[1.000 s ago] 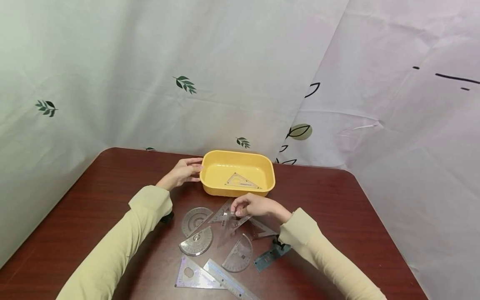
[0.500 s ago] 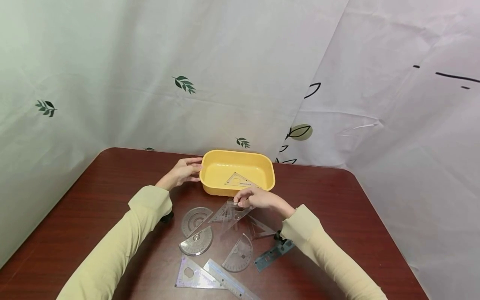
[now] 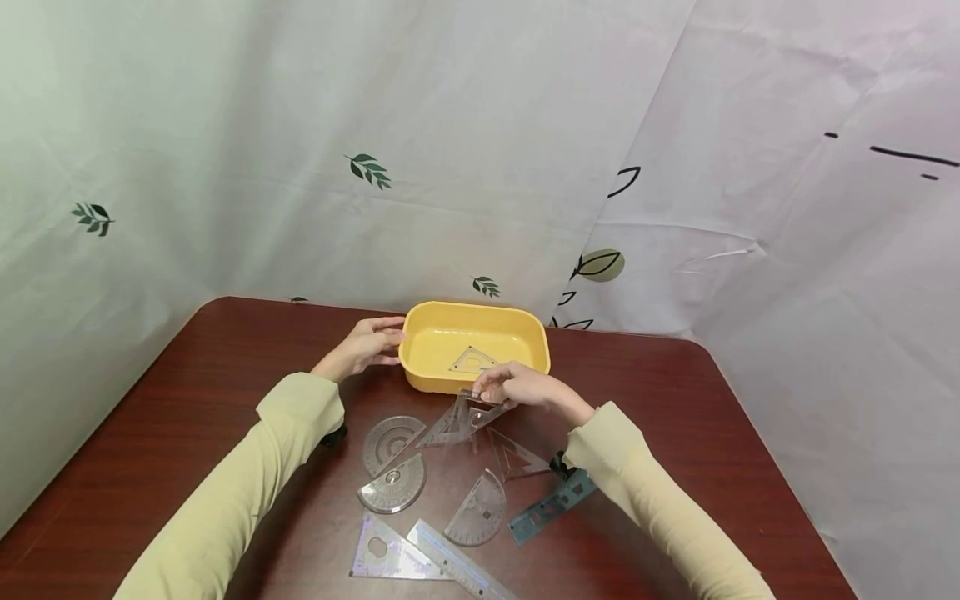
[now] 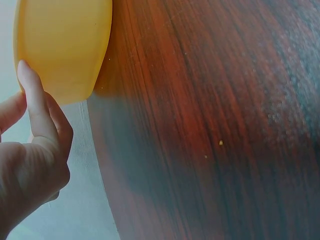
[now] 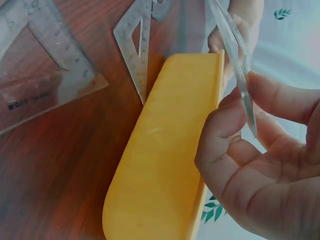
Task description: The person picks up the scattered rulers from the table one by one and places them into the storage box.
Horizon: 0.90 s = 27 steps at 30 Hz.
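Note:
My right hand (image 3: 528,387) pinches a clear plastic set square (image 5: 240,65) between thumb and fingers. The set square hangs at the front rim of a yellow plastic basin (image 3: 420,382), seen nearly edge-on in the right wrist view. My left hand (image 3: 367,343) touches the basin's left end with fingers mostly straight. Inside the basin lies another set square (image 3: 471,360), partly hidden by my right hand. Below the held piece, a clear triangle (image 3: 446,432) rests on the table, and a further set square (image 3: 525,462) lies to its right.
Nearer me on the brown table (image 3: 660,417) are clear protractors (image 3: 480,510), a purple-tinted set square (image 3: 375,558), a clear ruler (image 3: 457,560) and a bluish stencil ruler (image 3: 543,510) close to my right sleeve. A white printed curtain (image 3: 450,167) hangs behind the table.
My right hand has risen from the pile toward the basin's front rim, carrying the set square. The left hand and the basin have stayed where they were.

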Tool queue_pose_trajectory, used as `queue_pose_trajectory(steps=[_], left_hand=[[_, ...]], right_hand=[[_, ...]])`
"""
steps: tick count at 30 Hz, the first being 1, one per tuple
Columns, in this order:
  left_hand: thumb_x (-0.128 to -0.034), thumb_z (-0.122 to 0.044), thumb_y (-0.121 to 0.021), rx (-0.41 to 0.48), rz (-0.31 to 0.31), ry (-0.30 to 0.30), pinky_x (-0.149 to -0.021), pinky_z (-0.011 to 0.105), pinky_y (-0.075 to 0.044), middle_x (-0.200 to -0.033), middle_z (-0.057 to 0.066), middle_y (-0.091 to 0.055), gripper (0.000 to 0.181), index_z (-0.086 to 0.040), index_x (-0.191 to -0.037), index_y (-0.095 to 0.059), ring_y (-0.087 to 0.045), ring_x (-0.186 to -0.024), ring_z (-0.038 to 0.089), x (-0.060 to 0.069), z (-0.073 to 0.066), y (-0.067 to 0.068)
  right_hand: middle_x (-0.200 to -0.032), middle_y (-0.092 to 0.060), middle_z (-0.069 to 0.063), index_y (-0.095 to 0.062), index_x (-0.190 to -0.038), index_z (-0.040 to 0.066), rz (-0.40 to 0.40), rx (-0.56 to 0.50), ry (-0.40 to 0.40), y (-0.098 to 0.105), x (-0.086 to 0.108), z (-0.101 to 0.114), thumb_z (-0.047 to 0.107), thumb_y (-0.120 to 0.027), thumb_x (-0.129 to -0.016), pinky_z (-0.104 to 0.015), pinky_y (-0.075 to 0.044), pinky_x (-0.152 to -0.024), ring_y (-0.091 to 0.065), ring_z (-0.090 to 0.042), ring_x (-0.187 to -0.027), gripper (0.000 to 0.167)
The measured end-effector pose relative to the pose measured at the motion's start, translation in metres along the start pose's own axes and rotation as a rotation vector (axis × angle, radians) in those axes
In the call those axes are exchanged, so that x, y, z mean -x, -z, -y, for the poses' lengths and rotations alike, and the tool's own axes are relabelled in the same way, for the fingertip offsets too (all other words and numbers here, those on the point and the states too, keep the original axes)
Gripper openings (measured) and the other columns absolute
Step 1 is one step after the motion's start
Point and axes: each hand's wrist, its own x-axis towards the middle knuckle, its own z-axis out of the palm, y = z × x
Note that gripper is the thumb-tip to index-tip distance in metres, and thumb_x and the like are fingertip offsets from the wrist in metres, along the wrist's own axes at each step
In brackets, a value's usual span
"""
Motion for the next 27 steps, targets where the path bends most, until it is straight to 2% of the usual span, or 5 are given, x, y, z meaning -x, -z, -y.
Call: queue_pose_trajectory(steps=[6,14,20,27], left_hand=[[-0.0965,-0.009,-0.055,-0.011,-0.016,-0.009,-0.067,0.023,-0.059,-0.136,0.024,-0.052,0.054,-0.006,-0.147,-0.038,-0.067,-0.092,0.011,-0.001,0.000,-0.002],[-0.0954,-0.007,-0.055,-0.001,-0.029,-0.035,-0.065,0.024,-0.059,-0.122,0.017,-0.057,0.054,-0.003,-0.146,-0.038,-0.067,-0.084,0.010,-0.001,0.001,-0.003],[-0.0958,-0.009,-0.055,-0.001,-0.030,-0.030,-0.065,0.022,-0.058,-0.128,0.021,-0.056,0.054,-0.003,-0.147,-0.038,-0.066,-0.082,0.008,-0.002,0.000,-0.003],[-0.0956,-0.008,-0.055,0.013,-0.036,-0.030,-0.065,0.023,-0.058,-0.114,0.010,-0.059,0.054,-0.004,-0.147,-0.038,-0.066,-0.082,0.007,0.001,-0.001,-0.004]], right_hand=[[-0.077,-0.055,0.005,-0.063,-0.104,-0.007,-0.005,-0.033,0.002,0.005,-0.001,0.003,0.000,-0.052,-0.092,-0.019,-0.038,-0.057,-0.044,-0.008,-0.062,0.018],[-0.081,-0.058,0.003,-0.064,-0.105,-0.007,-0.085,-0.030,-0.004,0.017,-0.005,0.009,-0.004,-0.048,-0.088,-0.023,-0.039,-0.061,-0.044,-0.010,-0.066,0.024],[-0.071,-0.047,0.003,-0.061,-0.111,-0.007,-0.084,-0.052,-0.022,0.028,-0.009,0.011,-0.004,-0.044,-0.090,-0.025,-0.036,-0.061,-0.039,-0.012,-0.064,0.027],[-0.072,-0.043,0.003,-0.056,-0.116,-0.009,-0.103,-0.096,-0.053,0.040,-0.015,0.014,-0.002,-0.044,-0.094,-0.024,-0.031,-0.060,-0.034,-0.011,-0.062,0.027]])
